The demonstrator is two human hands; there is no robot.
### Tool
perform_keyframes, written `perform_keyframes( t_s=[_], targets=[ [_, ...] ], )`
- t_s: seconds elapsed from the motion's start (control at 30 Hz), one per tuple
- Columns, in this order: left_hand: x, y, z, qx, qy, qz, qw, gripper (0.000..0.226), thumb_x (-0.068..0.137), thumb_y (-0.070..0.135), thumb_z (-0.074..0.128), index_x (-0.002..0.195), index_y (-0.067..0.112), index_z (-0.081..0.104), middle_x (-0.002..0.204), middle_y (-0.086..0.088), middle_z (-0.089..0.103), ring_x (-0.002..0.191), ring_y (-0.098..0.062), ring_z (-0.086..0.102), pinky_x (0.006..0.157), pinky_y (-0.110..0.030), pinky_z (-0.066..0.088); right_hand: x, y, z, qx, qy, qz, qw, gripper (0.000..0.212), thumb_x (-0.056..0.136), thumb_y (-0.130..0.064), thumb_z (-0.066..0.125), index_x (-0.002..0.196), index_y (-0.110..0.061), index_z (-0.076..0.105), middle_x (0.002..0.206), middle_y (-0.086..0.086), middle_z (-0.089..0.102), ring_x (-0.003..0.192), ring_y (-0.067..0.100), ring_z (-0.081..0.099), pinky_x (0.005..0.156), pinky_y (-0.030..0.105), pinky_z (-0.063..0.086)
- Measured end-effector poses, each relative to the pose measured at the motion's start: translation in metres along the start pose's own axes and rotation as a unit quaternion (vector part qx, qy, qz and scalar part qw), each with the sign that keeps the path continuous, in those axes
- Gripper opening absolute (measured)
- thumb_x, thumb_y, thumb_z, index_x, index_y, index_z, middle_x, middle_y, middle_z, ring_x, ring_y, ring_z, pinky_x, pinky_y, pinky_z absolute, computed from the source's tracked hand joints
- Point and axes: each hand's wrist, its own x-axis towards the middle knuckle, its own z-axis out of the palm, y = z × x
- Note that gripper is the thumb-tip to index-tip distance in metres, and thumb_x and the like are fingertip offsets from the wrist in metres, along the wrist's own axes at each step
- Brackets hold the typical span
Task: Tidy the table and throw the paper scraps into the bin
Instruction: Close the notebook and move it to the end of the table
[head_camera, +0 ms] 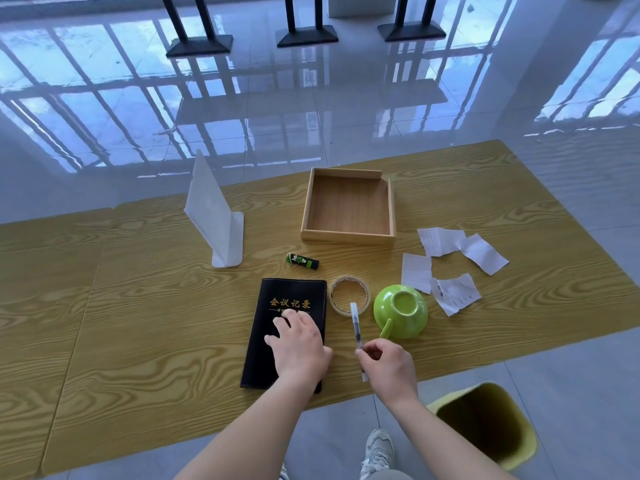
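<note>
In the middle of the frame I see a yellow-brown table top [138, 323] with bold printed wood grain and a smooth, faintly shiny finish. Above centre stands a pale, matt, square wooden tray [348, 235]. The black notebook [270, 348] below centre looks like matt leatherette with gilt lettering. The green upturned cup [400, 310] is glossy, like glazed ceramic. At right lie torn white paper scraps [450, 268], creased and matt. The grey floor tiles [311, 109] across the top mirror windows.
</note>
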Motion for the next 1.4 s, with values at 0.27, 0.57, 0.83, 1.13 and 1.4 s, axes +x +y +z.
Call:
perform_keyframes(
  t_s=[0.27,0.57,0.83,1.13,1.4],
  targets=[
    [0.002,-0.013,-0.013,-0.044,-0.053,0.044,0.997,0.072,0.086,0.030,0.060,0.147,0.004,0.030,0.151,-0.020,0.030,0.141,-0.042,0.025,0.105,-0.048,0.045,-0.005,-0.001,0.003,0.016,-0.018,0.002,1.000,0.018,0.082,-0.037,0.071,0.067,-0.029,0.064,0.053,-0.011,0.065,0.058,-0.007,0.059,0.051,0.010,0.038],
    [0.005,-0.029,-0.032,-0.111,-0.048,0.091,0.989,0.009,0.090,0.024,0.046,0.086,0.015,0.045,0.107,-0.010,0.056,0.092,-0.027,0.051,0.074,-0.036,0.044,-0.007,-0.004,-0.003,0.034,-0.017,0.008,0.999,0.015,0.082,-0.034,0.073,0.069,-0.030,0.067,0.059,-0.012,0.067,0.058,-0.006,0.061,0.048,0.009,0.038],
    [0.003,-0.056,-0.057,-0.212,0.003,0.107,0.971,0.015,0.090,0.013,0.043,0.094,0.012,0.057,0.091,-0.008,0.066,0.084,-0.033,0.058,0.070,-0.039,0.043,-0.007,-0.009,-0.009,0.038,-0.018,0.013,0.999,0.017,0.083,-0.034,0.073,0.068,-0.034,0.064,0.062,-0.016,0.065,0.059,-0.009,0.059,0.049,0.007,0.036],
    [-0.015,-0.134,-0.096,-0.514,0.047,-0.009,0.856,0.036,0.085,0.006,0.044,0.095,0.032,0.067,0.078,0.010,0.070,0.070,-0.012,0.061,0.060,-0.028,0.043,0.006,-0.045,0.007,0.038,-0.075,-0.005,0.996,0.013,0.084,-0.034,0.068,0.073,-0.027,0.071,0.062,-0.010,0.070,0.062,0.003,0.065,0.058,0.025,0.052],
    [-0.033,-0.159,-0.087,-0.615,0.053,-0.047,0.786,0.049,0.086,-0.002,0.042,0.101,0.036,0.069,0.097,0.005,0.075,0.087,-0.021,0.071,0.068,-0.039,0.057,0.009,-0.097,0.055,0.046,-0.164,-0.017,0.985,0.013,0.088,-0.022,0.067,0.076,-0.019,0.070,0.064,0.002,0.072,0.054,0.014,0.068,0.048,0.025,0.057]
  ],
)
